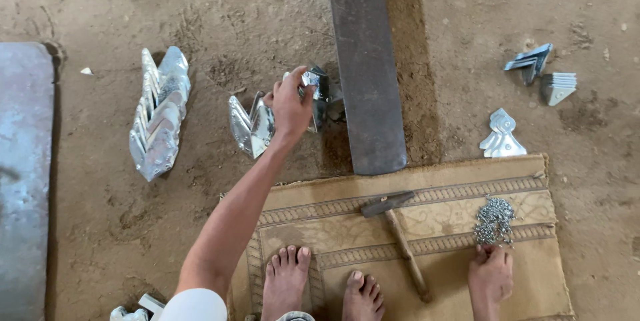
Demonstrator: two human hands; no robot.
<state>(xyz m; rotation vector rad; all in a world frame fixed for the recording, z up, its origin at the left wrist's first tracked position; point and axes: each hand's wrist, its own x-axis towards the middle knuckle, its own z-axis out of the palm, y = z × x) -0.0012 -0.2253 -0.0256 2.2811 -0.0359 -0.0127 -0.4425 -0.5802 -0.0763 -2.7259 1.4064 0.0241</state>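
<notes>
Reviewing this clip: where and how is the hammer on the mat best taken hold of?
Grip the hammer by its wooden handle, near the end toward the feet. It lies flat on the mat, head away from the person, so come from above; the right hand is closest.

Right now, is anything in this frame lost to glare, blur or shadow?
Head view: daylight is soft and even, shadows faint. The shiny metal brackets glare enough to wash out their detail. The left hand and the small metal piece it grips are slightly motion-blurred. The right hand, hammer and mat are sharp.
</notes>
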